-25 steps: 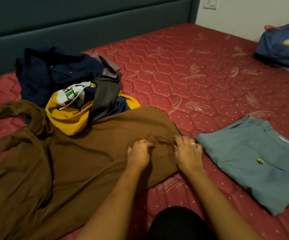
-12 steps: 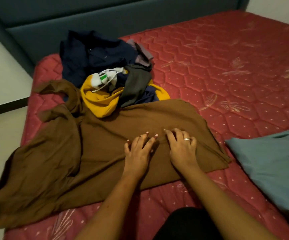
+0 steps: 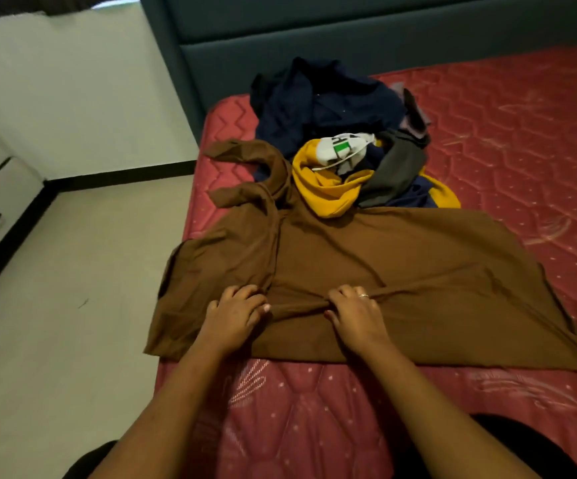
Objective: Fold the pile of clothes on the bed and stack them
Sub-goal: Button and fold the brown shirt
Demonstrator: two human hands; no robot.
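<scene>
While the brown garment (image 3: 366, 257) lies spread across the red mattress (image 3: 314, 409), creased and trailing off its left edge, both hands pinch one ridge of its cloth. Left hand (image 3: 233, 314) and right hand (image 3: 357, 311) sit curled side by side, the unfolded pile (image 3: 342, 133) just behind.

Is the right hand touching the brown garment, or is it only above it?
Touching. The head view shows the right hand with its fingers curled into a bunched ridge of the brown garment, pinching the cloth.
</scene>
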